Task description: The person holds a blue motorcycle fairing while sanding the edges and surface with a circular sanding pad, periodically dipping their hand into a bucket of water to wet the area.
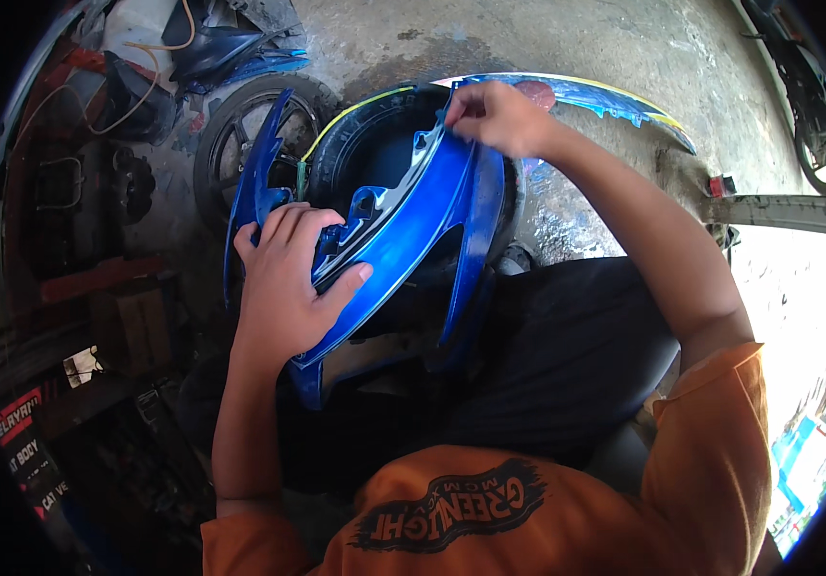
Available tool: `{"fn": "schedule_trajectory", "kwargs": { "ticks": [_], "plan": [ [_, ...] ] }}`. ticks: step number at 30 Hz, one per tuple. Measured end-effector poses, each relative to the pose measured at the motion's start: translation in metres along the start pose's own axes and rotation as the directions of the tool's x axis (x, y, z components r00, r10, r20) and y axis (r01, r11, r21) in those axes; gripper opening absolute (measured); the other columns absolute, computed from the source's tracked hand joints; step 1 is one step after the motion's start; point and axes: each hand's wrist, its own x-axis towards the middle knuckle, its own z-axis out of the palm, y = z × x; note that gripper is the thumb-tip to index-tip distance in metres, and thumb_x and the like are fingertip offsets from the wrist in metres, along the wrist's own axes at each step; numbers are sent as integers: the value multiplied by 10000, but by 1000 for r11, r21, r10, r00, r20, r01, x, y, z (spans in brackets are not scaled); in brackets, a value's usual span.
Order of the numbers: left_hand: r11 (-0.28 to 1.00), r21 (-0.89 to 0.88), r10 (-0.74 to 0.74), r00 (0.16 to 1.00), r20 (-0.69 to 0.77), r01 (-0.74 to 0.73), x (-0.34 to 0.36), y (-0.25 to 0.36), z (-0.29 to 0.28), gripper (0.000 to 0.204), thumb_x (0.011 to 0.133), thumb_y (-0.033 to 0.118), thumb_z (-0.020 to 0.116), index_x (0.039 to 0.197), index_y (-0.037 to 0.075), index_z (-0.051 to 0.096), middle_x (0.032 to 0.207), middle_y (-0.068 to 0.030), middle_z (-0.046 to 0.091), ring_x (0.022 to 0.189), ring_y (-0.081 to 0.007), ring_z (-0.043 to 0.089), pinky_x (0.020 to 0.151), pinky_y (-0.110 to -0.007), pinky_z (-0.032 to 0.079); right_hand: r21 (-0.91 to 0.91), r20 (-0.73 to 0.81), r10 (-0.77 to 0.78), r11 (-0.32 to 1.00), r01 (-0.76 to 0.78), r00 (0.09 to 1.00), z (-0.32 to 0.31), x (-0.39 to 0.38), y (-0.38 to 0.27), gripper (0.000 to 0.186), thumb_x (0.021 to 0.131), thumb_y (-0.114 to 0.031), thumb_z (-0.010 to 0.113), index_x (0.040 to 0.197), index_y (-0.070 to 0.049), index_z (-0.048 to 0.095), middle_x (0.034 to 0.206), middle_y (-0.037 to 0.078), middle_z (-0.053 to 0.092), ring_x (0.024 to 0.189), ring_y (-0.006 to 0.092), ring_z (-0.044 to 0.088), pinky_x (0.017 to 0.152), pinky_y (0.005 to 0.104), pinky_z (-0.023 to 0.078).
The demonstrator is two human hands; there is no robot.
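A glossy blue motorcycle body panel point(399, 248) with a thin pale stripe along its edge slants across my lap, over a black tyre point(338, 158). My left hand point(288, 269) grips its lower part, thumb on the blue face and fingers bent over the notched inner edge. At the panel's far end my right hand point(499, 117) has its thumb and fingers pinched together close to the edge. Whatever is between those fingertips is too small to make out. Other blue panel pieces flank it, one on the left point(252, 197) and one on the right point(478, 226).
Behind lies a long blue panel with a yellow edge point(615, 91), a reddish disc point(536, 94) beside it. A spoked wheel point(224, 144) and dark body parts point(216, 58) are at the far left. A small red-and-black container point(720, 185) stands right; a motorcycle point(816, 144) is farther off.
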Motion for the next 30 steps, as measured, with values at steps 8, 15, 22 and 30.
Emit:
{"fn": "schedule_trajectory", "kwargs": {
  "ticks": [8, 15, 22, 30],
  "plan": [
    [1000, 0, -15, 1000, -15, 15, -2, -1, -3, 556, 880, 467, 769, 1265, 84, 653, 1259, -151, 664, 1308, -351, 552, 1160, -635, 230, -149, -154, 137, 976, -160, 979, 7, -11, 6, 200, 925, -166, 704, 1053, -16, 733, 989, 190, 765, 938, 304, 754, 853, 417, 580],
    [1000, -2, 1, 1000, -22, -1, 4, 2, 0, 545, 876, 452, 776, 1256, 82, 650, 1254, -159, 667, 1294, -354, 575, 1185, -601, 220, 27, -270, 98, 995, -94, 958, 25, -39, 31, 186, 946, -168, 686, 1068, -27, 684, 926, 168, 748, 882, 297, 746, 814, 422, 574],
    [1000, -13, -23, 1000, 2, 23, 9, 4, 0, 538, 866, 435, 779, 1247, 80, 645, 1269, -165, 667, 1309, -351, 580, 1210, -562, 214, 121, 100, 50, 991, -62, 994, 26, -55, -5, 166, 940, -168, 675, 1041, -37, 662, 927, 163, 729, 899, 295, 719, 841, 425, 557],
    [999, 1, -45, 998, 33, 45, 11, 9, -6, 526, 861, 406, 776, 1248, 76, 643, 1272, -174, 667, 1324, -347, 570, 1209, -537, 219, -76, 109, 177, 983, -170, 978, 2, -53, 7, 199, 906, -156, 701, 1022, -15, 622, 864, 118, 687, 832, 248, 686, 773, 412, 544]
  ]
}}
